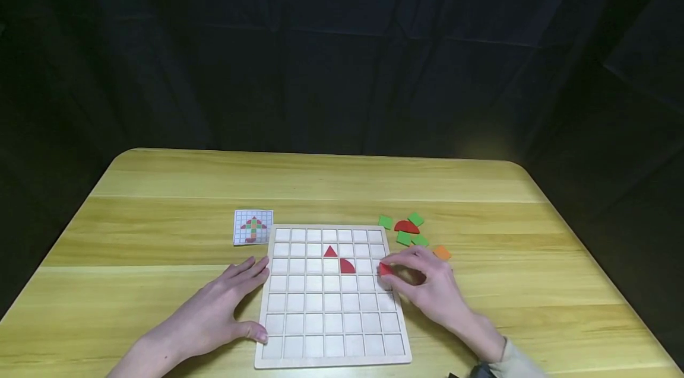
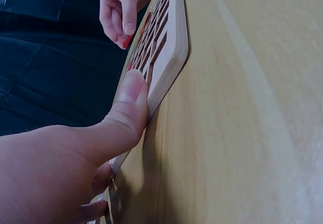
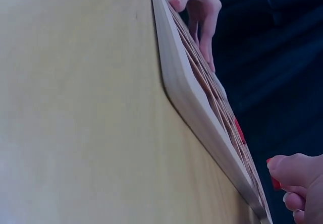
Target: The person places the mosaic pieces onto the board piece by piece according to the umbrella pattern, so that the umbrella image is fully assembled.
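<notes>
- Right hand pinches a red piece between thumb and fingers, at the right side of the grid board.
- Left hand lies with fingers extended; fingers and thumb touch the board's left edge.
- Printed card, near the board's far left corner, shows red, green and orange on squares.
- Wooden table is yellowish; dark cloth hangs behind.

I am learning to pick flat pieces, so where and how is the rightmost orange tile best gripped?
Probably pinch opposite edges of the orange tile, coming from above and its right: it lies flat, with bare table on its right and green tiles to its left.
</notes>
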`<state>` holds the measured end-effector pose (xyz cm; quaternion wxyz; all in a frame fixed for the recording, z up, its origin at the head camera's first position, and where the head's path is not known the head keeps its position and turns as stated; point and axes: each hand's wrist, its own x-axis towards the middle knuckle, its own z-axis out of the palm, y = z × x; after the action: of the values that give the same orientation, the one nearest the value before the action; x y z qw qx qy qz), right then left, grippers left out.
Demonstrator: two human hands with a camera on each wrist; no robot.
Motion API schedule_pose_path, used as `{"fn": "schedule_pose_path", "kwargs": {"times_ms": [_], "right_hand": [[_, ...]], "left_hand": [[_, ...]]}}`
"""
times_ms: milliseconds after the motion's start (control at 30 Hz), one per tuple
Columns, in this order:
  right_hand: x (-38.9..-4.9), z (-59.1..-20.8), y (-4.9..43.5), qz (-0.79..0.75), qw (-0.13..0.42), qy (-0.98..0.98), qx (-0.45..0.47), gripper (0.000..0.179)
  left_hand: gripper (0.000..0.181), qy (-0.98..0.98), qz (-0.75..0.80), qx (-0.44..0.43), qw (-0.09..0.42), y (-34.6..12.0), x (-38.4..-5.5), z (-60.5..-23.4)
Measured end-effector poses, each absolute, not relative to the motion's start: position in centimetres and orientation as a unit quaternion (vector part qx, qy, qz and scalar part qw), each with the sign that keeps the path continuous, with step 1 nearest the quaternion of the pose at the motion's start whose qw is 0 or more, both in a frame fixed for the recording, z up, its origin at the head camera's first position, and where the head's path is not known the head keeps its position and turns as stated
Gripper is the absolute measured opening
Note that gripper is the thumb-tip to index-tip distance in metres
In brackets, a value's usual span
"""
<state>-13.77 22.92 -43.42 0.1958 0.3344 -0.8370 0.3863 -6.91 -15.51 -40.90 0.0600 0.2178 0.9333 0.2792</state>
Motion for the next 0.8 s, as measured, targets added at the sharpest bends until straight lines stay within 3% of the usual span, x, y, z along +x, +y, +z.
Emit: {"fn": "schedule_pose_path", "kwargs": {"times_ms": [800], "right_hand": [[-13.2, -44.0, 20.5, 0.398, 0.16, -0.817, 0.386, 0.032]], "left_hand": [[0.105, 0.934, 0.27, 0.229, 0.049, -15.6, -6.9, -41.0]]}}
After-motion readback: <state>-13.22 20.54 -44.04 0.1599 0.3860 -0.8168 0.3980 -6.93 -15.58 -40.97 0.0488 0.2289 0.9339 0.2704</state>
